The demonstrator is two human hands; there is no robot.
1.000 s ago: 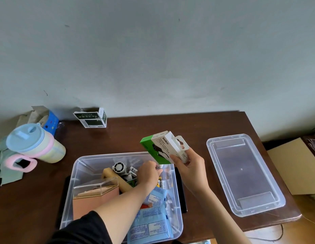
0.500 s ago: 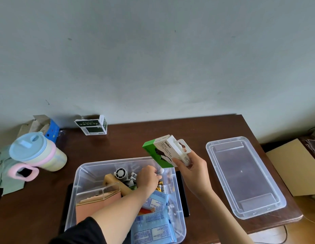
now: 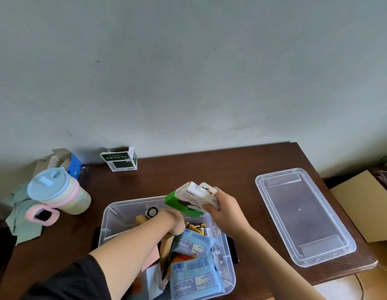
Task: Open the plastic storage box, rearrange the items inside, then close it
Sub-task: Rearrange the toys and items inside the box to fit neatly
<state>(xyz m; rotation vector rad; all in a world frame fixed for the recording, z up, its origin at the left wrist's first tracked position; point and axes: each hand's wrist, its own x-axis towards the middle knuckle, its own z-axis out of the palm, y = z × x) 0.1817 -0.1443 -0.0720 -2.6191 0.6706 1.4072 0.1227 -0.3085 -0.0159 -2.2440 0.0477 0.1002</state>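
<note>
- The dark brown wooden worktop carries everything in view.
- The clear rectangular plastic storage box stands open at the near edge, crowded with blue printed packets, batteries, a small round fan and cardboard pieces.
- The clear plastic lid lies flat, well to the right of the right hand.
- The pastel lidded cup with a pink handle lies tilted far left of the left hand.
- The right hand, its grip clamped on the green-and-white retail carton, holds it tilted above the box's far rim.
- The left hand reaches down among the contents; whether its grip is apart or together, I cannot tell.
</note>
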